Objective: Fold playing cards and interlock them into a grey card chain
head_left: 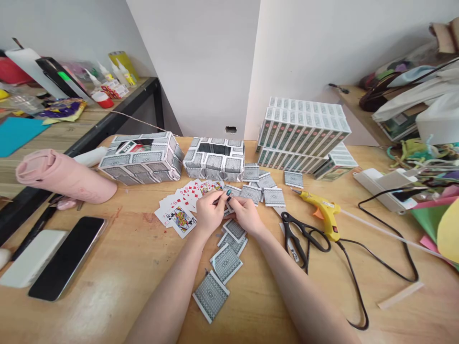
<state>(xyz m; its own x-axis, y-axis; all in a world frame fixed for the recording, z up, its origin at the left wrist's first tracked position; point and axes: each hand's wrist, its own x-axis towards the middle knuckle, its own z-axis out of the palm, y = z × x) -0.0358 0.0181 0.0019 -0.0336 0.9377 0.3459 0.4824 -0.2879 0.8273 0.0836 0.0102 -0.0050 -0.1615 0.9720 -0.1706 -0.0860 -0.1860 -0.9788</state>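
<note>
Head view: pinching a patterned card (228, 209) with fingertips of left hand (209, 213) and right hand (247, 215), holding it equally near both (covering its long axis), just beyond the folded cards (226, 263).

Held card (227, 209): pinched between the fingertips of the left hand (209, 213) and right hand (247, 215), largely hidden by them; a little of its grey pattern visible.

Near folded cards (225, 263): four visible, squarish, grey patterned backs uppermost, white folded edges on opposite sides; set at differing angles in a partly overlapping line from just below the hands toward the wearer.

Far folded cards (274, 197): alike in form, flat and partly overlapping, beyond and to the right of the right hand; one lies apart, farther right.

Loose cards (183, 220): unfolded, face up, fanned left of and beyond the left hand; a court card lies nearest the wearer.
</note>
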